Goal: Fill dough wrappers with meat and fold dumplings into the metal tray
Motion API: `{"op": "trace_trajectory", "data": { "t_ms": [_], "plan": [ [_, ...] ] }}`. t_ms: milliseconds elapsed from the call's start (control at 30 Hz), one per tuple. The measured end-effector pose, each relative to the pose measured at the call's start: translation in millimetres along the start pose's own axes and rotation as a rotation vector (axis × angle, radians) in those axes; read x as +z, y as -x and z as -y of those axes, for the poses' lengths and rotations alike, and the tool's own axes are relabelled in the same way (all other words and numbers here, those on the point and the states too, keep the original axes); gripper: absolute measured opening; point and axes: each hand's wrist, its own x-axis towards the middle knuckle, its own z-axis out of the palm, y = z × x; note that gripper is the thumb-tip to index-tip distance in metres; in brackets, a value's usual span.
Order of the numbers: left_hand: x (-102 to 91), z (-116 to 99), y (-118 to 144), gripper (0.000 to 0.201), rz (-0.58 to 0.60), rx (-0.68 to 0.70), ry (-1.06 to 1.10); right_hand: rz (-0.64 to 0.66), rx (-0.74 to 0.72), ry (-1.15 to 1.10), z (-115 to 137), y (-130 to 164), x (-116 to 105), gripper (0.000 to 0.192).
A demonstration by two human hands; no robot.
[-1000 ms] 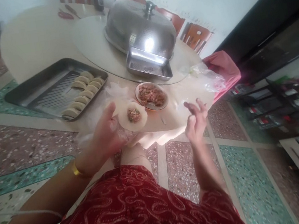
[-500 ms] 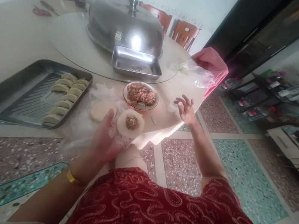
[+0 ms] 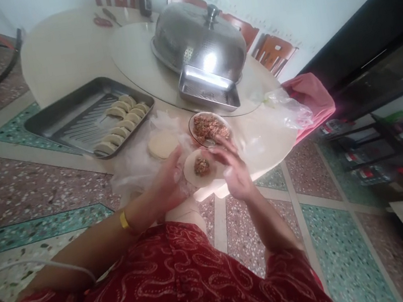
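Hands at a filled dumpling wrapper, table edge.

Left hand (image 3: 166,184) lies open, palm up, cupping the round wrapper (image 3: 200,169) with its lump of meat filling (image 3: 201,165) at centre; right hand (image 3: 233,171) sits at the wrapper's 3 o'clock edge, fingers loosely curled and touching the dough; whether they pinch it I cannot tell; bowl of minced filling (image 3: 209,128) stands just beyond, at 1 o'clock; stack of plain wrappers (image 3: 162,144) at 10 o'clock; metal tray (image 3: 66,116) with folded dumplings (image 3: 122,123) farther off at 10 o'clock.
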Motion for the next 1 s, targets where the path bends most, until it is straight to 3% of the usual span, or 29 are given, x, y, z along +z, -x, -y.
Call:
{"op": "trace_trajectory", "data": {
  "t_ms": [100,300,467,733,1000],
  "plan": [
    [-4.2,-1.0,3.6,0.055,0.072,-0.010,0.021,0.119,0.014,0.007,-0.8,-11.5,12.6,0.045],
    [-13.8,-2.2,5.8,0.065,0.144,-0.016,0.010,0.209,-0.028,0.005,10.5,-21.9,20.3,0.048],
    [-13.9,-4.2,5.3,0.072,0.133,-0.012,0.048,0.155,-0.092,0.089,18.7,-22.0,24.8,0.048],
    [-6.0,-12.8,9.1,0.072,0.013,-0.020,0.098,0.107,-0.268,0.209,24.2,-5.9,37.0,0.047],
    [1.2,-15.2,10.9,0.066,-0.001,0.032,0.125,0.072,-0.235,0.230,25.1,5.5,49.6,0.054]
  ]
}}
